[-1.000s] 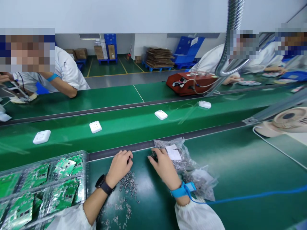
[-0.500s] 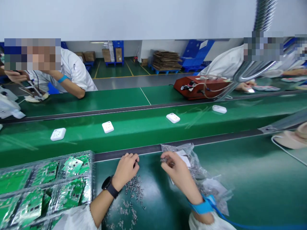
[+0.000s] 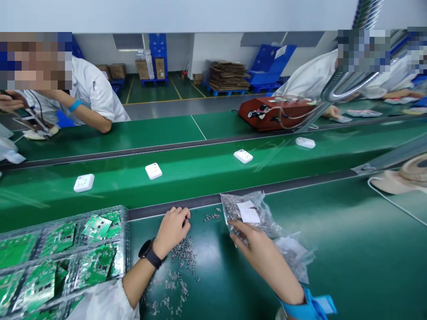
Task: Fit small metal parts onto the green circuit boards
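My left hand [image 3: 174, 229], with a black watch on its wrist, rests on the bench with its fingers curled closed. What it holds, if anything, is hidden. Just below it lies a pile of small metal screws [image 3: 184, 253], with ring-like metal pieces [image 3: 173, 284] scattered nearer to me. My right hand [image 3: 255, 251], wearing a blue wrist strap, is open at the near edge of a clear plastic bag [image 3: 267, 218] filled with small metal parts and a white paper slip. Between the hands sits a small cluster of screws [image 3: 212, 216].
Clear trays of green circuit boards [image 3: 125, 240] stand at left. A second bag [image 3: 295, 258] lies right of my hand. White square devices [image 3: 154, 171] sit along the green conveyor [image 3: 200, 171]. Co-workers sit across it, near a red-brown box [image 3: 273, 113]. A beige cap [image 3: 400, 178] lies at right.
My right hand has let go of the small screws, which now lie on the bench, and has moved down and right to the bag with its fingers apart. My left hand stays put.
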Action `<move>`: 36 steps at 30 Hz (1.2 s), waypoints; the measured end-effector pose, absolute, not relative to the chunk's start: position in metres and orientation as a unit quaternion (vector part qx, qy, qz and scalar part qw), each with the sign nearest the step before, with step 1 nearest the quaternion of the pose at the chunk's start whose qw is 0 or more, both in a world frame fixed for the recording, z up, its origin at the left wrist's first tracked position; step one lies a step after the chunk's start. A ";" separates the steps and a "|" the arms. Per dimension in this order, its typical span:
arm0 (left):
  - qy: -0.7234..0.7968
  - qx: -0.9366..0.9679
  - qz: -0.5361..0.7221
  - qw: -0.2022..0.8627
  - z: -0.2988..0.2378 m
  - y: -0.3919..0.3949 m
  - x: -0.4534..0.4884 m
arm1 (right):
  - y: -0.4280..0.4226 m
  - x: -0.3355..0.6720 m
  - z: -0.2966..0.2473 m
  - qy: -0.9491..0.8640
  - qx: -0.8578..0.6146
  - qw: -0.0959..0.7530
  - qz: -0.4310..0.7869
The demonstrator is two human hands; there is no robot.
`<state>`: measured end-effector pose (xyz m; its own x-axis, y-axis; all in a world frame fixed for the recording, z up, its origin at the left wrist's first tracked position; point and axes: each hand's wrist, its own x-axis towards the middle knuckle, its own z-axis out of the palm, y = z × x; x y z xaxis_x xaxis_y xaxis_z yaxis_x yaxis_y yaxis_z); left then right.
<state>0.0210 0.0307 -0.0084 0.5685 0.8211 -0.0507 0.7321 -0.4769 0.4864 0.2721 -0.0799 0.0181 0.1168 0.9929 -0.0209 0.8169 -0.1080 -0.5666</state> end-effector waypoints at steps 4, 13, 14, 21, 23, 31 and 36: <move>0.456 0.854 0.094 0.231 -0.007 0.030 0.021 | -0.077 0.266 0.000 -0.627 -0.708 0.240 0.219; 0.456 0.855 0.097 0.228 -0.008 0.029 0.021 | -0.028 0.226 -0.034 -0.632 -0.694 0.303 0.162; 0.455 0.855 0.099 0.229 -0.009 0.029 0.021 | -0.026 0.223 -0.035 -0.641 -0.683 0.300 0.179; 0.441 0.854 0.118 0.248 -0.012 0.030 0.020 | -0.026 0.215 -0.024 -0.674 -0.641 0.259 0.262; 0.440 0.854 0.122 0.249 -0.013 0.030 0.020 | -0.029 0.220 -0.014 -0.665 -0.641 0.277 0.266; 0.437 0.856 0.129 0.245 -0.015 0.029 0.021 | -0.075 0.236 0.103 -0.635 -0.574 0.500 0.132; 0.439 0.855 0.131 0.244 -0.013 0.029 0.021 | -0.076 0.240 0.095 -0.610 -0.583 0.527 0.100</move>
<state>0.0211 0.0287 -0.0127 0.5808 0.8140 0.0091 0.6867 -0.4959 0.5315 0.2404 -0.0762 0.0951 0.2349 0.8170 0.5267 0.6067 0.3001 -0.7361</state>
